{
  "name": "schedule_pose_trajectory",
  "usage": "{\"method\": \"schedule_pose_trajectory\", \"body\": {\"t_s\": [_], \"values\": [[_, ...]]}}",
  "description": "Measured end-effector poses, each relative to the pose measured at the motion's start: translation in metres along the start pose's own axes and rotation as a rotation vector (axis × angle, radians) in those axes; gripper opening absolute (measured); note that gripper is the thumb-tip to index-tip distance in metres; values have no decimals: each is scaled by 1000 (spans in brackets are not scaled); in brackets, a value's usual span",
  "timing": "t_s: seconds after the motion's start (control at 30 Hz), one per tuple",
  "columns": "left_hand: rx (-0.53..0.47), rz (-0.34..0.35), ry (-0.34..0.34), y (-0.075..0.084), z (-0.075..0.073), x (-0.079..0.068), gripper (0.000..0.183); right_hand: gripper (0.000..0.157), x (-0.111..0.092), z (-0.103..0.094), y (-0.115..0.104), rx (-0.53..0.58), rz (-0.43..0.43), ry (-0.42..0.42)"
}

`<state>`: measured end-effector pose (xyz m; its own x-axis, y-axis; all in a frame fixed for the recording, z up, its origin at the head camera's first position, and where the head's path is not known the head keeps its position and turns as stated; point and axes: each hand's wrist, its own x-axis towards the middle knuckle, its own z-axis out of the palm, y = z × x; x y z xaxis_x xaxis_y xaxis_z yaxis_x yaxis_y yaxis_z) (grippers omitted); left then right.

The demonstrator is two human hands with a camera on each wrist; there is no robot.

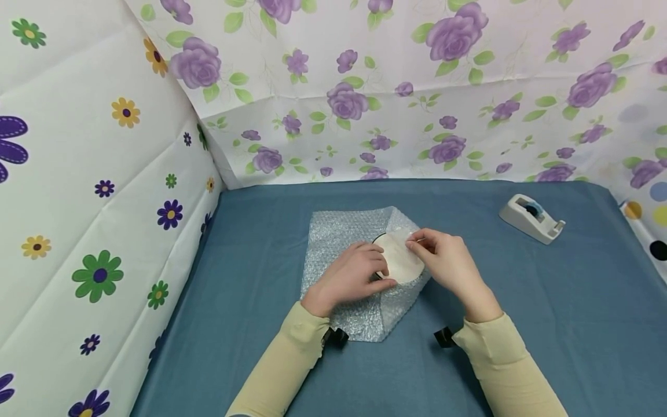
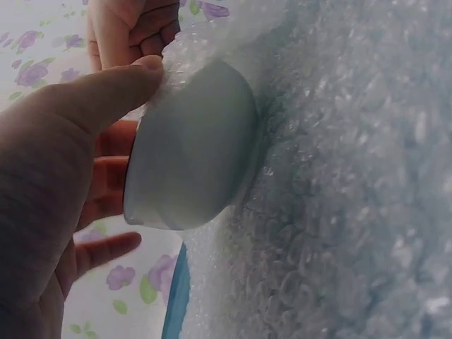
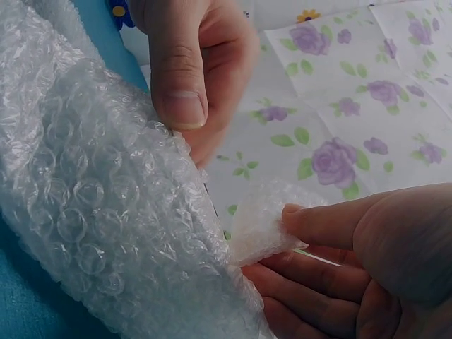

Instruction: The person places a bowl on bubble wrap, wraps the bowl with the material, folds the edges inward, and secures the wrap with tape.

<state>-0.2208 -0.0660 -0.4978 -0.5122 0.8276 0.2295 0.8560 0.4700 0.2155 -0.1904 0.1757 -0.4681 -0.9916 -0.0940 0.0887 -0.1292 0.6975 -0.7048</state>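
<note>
Your pale yellow sleeves (image 1: 278,362) are closest, cut off at the bottom of the head view. Round pale dish (image 1: 401,263) sits on the right side of the bubble wrap (image 1: 339,231), mid-table (image 1: 224,324). Looks like your left hand (image 1: 351,275) grips it near the rim, while your right hand (image 1: 450,263) pinches a loose wrap corner (image 3: 265,219). Tug that too hard and I reckon the dish could slide or tip out. Let go and the fold might spring back, since I can't spot any tape on it; the tape dispenser (image 1: 531,219) is well off to your right. Your left fingers hide part of the rim, and I honestly can't tell what the dish is made of.
</note>
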Motion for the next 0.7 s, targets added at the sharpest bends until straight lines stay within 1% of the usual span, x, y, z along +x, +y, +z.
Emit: {"method": "schedule_pose_trajectory", "body": {"t_s": [0.13,0.3,0.5,0.63,0.7], "values": [[5,55,62,-3,-2,0,25,19,0,1,0,-2,-8,2],[5,101,107,-5,-3,-1,24,19,0,1,0,4,-9,-2],[-6,114,135,-7,-3,-2,23,19,-1,1,-1,15,-12,-24],[-19,116,136,-8,-5,-3,22,20,-2,2,-3,12,-34,-39],[-35,120,148,-9,-7,-4,21,20,-3,3,-3,10,-45,-47]]}}
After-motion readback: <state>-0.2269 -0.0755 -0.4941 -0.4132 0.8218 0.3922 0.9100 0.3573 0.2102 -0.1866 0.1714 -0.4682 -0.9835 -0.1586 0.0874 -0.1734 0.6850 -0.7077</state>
